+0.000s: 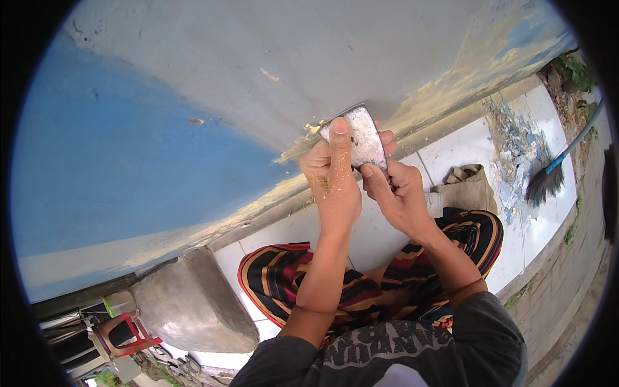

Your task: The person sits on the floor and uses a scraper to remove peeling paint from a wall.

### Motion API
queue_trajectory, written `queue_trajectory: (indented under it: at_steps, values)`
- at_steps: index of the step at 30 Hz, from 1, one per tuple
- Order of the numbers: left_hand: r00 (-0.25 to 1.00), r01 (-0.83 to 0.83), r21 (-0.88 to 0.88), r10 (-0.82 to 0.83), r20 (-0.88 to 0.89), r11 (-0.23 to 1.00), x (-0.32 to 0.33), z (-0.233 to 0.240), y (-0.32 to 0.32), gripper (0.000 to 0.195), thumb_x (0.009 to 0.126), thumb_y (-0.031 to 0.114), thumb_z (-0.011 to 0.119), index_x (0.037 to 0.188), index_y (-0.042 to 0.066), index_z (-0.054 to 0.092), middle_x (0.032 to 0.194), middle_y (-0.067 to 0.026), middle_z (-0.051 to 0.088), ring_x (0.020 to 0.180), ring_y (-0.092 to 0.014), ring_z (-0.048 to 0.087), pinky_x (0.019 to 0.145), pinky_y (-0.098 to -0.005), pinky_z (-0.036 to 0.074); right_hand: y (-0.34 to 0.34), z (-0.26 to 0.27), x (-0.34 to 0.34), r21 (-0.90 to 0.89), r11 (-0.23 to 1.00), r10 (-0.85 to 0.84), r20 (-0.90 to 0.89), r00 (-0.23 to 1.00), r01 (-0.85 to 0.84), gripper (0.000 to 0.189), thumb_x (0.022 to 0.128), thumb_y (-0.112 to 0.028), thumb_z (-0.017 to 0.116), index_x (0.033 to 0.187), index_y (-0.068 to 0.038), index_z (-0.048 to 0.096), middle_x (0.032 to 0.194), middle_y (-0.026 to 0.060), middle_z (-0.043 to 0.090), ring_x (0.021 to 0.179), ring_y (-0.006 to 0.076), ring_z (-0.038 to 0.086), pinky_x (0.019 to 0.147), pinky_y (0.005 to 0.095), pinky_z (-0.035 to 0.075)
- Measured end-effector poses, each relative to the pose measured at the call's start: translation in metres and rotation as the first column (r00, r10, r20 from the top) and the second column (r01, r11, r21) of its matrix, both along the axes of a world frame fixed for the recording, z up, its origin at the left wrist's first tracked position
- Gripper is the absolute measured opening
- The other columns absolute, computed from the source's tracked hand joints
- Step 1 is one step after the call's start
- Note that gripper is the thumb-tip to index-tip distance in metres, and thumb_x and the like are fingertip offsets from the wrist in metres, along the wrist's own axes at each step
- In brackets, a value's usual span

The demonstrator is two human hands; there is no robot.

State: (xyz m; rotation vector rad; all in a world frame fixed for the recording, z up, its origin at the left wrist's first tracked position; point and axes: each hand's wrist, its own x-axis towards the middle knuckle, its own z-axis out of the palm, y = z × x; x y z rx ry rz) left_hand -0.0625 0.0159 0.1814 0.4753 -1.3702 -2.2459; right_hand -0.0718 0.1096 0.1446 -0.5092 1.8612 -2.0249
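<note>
Both hands hold one flat metal scraper blade [363,140], smeared white, whose far left edge meets the painted wall [271,72]. My left hand [334,169] lays its thumb along the blade's face; yellowish flakes cling to that thumb and wrist. With thumb and bent fingers, my right hand [394,186] grips the blade's near end. Some of the fingers are hidden behind the metal. At the blade's left corner, yellow paint crumbs [314,126] stick out from the wall. Blue, grey and cream paint covers the wall, which is worn down to a rough band along its foot.
White floor tiles [447,145] run along the wall. Blue and white paint chips [515,150] lie heaped at the right beside a broom [546,184]. A folded brown cloth [466,191] is near my right knee. Left stand a concrete block [188,305] and a red-framed object [130,334].
</note>
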Motion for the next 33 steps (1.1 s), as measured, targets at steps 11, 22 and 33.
queue_trajectory:
  at_steps: [11, 22, 33]
  values:
    - [0.999, 0.011, 0.002, -0.011, 0.035, 1.0, -0.002, 0.005, 0.0, 0.047, 0.092, 0.038, 0.048, 0.088, -0.007, 0.061, 0.072, -0.0156, 0.065, 0.065, -0.02, 0.065, 0.055, -0.0277, 0.052, 0.0, 0.01, -0.002, 0.017, 1.0, -0.004, -0.076, 0.997, 0.006, 0.016, 0.09, -0.013, 0.055, 0.087, 0.002, 0.061, 0.059, -0.0024, 0.049, 0.056, 0.0024, 0.039, 0.046, 0.021, 0.033]
    - [0.999, 0.011, 0.065, -0.014, 0.047, 0.998, 0.005, -0.008, -0.002, 0.049, 0.088, 0.044, 0.052, 0.086, -0.005, 0.057, 0.072, -0.0151, 0.062, 0.064, -0.025, 0.065, 0.056, -0.0331, 0.054, 0.004, -0.011, 0.003, 0.142, 0.99, -0.013, -0.066, 0.998, 0.022, 0.017, 0.089, -0.013, 0.056, 0.095, 0.002, 0.062, 0.058, -0.0008, 0.049, 0.054, 0.0027, 0.037, 0.045, 0.0214, 0.032]
    - [1.0, 0.002, 0.042, -0.002, -0.001, 0.999, 0.005, -0.011, -0.004, 0.048, 0.091, 0.04, 0.05, 0.084, -0.006, 0.062, 0.071, -0.0151, 0.065, 0.064, -0.02, 0.065, 0.054, -0.0274, 0.051, 0.0, -0.014, 0.007, 0.064, 0.997, -0.03, -0.022, 0.999, 0.031, 0.017, 0.089, -0.013, 0.056, 0.092, 0.003, 0.062, 0.059, -0.0017, 0.049, 0.056, 0.003, 0.038, 0.047, 0.0207, 0.032]
